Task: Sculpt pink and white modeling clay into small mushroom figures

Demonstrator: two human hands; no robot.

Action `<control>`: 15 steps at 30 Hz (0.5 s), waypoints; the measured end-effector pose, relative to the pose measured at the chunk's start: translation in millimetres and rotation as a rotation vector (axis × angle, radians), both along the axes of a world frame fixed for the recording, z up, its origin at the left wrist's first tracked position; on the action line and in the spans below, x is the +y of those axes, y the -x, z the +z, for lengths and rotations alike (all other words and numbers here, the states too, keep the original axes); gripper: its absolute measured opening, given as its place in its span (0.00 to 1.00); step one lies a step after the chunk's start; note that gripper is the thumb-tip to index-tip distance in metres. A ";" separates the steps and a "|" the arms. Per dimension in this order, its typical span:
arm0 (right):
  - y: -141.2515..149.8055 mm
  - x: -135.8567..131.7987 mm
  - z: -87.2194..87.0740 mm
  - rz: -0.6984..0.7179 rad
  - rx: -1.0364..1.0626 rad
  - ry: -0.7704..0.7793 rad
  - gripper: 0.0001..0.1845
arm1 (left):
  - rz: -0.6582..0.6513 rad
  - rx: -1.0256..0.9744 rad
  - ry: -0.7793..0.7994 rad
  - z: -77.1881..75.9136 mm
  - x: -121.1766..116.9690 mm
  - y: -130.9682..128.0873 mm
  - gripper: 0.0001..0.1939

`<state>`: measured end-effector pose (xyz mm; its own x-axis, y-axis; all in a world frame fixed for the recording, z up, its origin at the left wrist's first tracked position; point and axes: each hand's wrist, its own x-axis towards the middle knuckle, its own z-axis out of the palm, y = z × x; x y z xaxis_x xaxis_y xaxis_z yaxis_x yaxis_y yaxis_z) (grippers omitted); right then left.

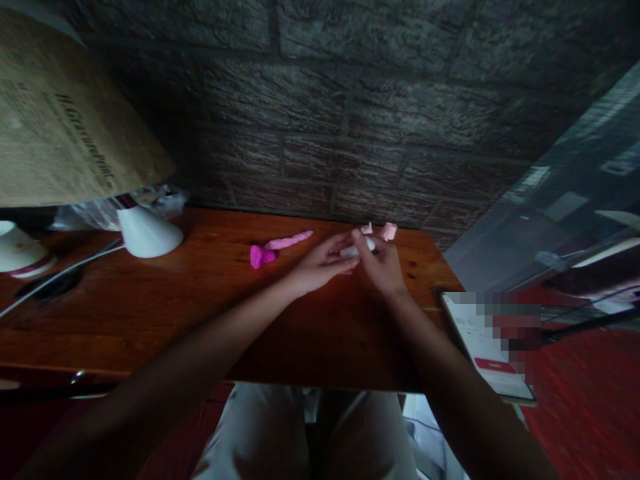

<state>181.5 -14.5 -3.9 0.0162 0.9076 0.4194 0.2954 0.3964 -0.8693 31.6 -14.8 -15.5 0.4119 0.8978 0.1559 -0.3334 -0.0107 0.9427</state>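
Both my hands meet over the far middle of a wooden table (200, 313). My left hand (320, 263) and my right hand (380, 263) pinch a small white lump of clay (356, 249) between their fingertips. Just beyond my right hand lie two small pale pink clay pieces (388, 231). To the left of my left hand sits a bright magenta clay lump (260, 255), with a long pale pink clay roll (289, 241) stretching from it toward my hands.
A white lamp base (147, 232) with a newspaper-print shade (65, 127) stands at the back left, its cable running left. A white dish (17, 250) sits at the far left. A phone or tablet (487, 347) lies at the table's right edge. A brick wall backs the table.
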 end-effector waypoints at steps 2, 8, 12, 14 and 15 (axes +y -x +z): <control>-0.5 2.1 -0.9 0.019 0.004 0.003 0.26 | 0.045 0.051 -0.035 -0.5 -0.2 0.7 0.31; 2.1 1.9 3.3 0.120 0.217 0.127 0.28 | 0.022 0.041 0.028 2.8 5.1 5.6 0.18; 1.1 2.7 5.7 0.018 0.284 0.173 0.28 | -0.028 -0.056 0.171 6.4 6.5 7.0 0.10; 0.2 3.2 6.0 0.007 0.287 0.181 0.28 | -0.051 -0.082 0.230 6.8 6.0 7.8 0.10; -0.2 3.1 6.2 0.015 0.281 0.174 0.28 | -0.071 -0.082 0.251 6.8 5.7 8.5 0.11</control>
<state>181.7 -11.4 2.2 0.0959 0.9662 0.2392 0.0297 0.2374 -0.9710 23.2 -9.1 -8.7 0.4699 0.8821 -0.0322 -0.4008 0.2457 0.8826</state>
